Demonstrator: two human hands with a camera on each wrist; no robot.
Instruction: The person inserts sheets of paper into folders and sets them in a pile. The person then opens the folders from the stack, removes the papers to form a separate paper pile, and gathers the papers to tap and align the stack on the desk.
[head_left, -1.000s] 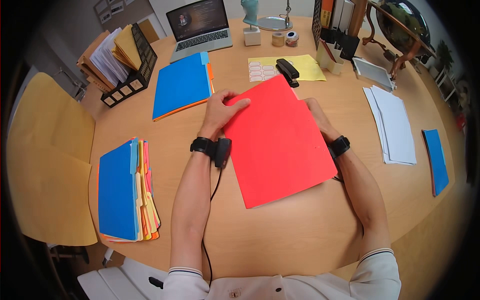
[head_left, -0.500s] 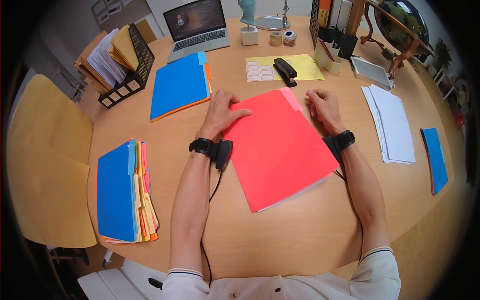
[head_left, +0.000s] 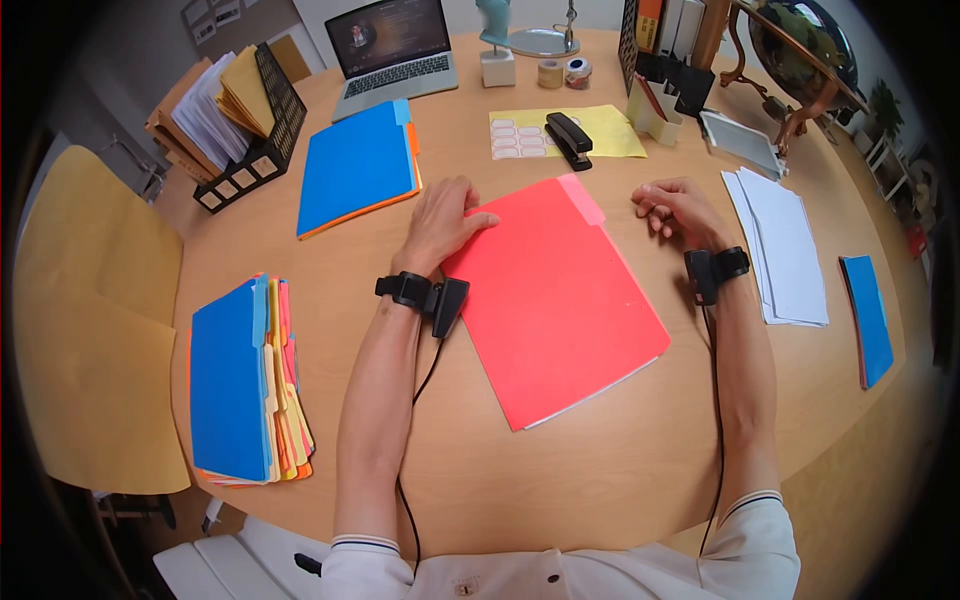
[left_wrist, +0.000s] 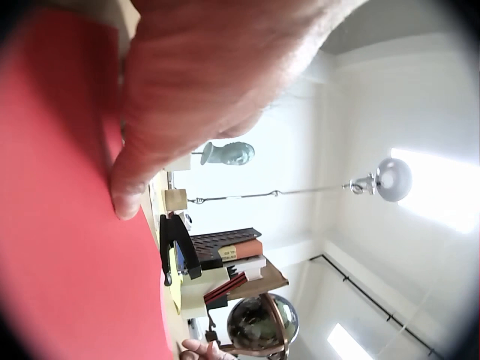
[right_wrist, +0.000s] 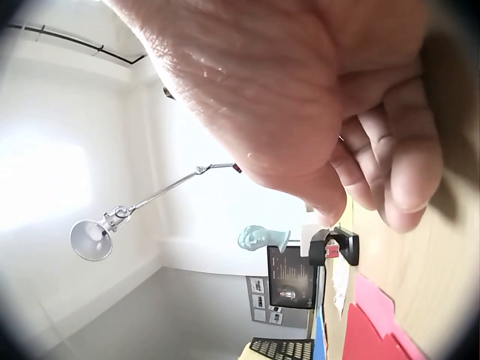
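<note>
A red file folder (head_left: pixel 560 300) with a pinkish tab (head_left: pixel 587 203) lies at an angle on the table, a thin white paper edge showing along its bottom. My left hand (head_left: pixel 440 222) grips its upper left edge: the thumb (left_wrist: pixel 129 202) lies on the cover, the other fingers at the edge and partly hidden. Off the folder's right side, my right hand (head_left: pixel 680 208) hovers over the table with loosely curled fingers and holds nothing. Beyond the folder, a black stapler (head_left: pixel 570 140) rests on a yellow sheet (head_left: pixel 622 130) beside a sheet of labels (head_left: pixel 518 140).
Blue and orange folders (head_left: pixel 355 165) lie at the upper left, a thick folder stack (head_left: pixel 230 380) at the left. White papers (head_left: pixel 780 245) and a narrow blue stack (head_left: pixel 867 320) are on the right. A laptop (head_left: pixel 395 60), file rack (head_left: pixel 250 165) and globe (head_left: pixel 805 45) stand farther back.
The red folder has come down flatter onto the table, its tab now in full view. My right hand has let go of its right edge and moved right. My left hand stays at the left edge.
</note>
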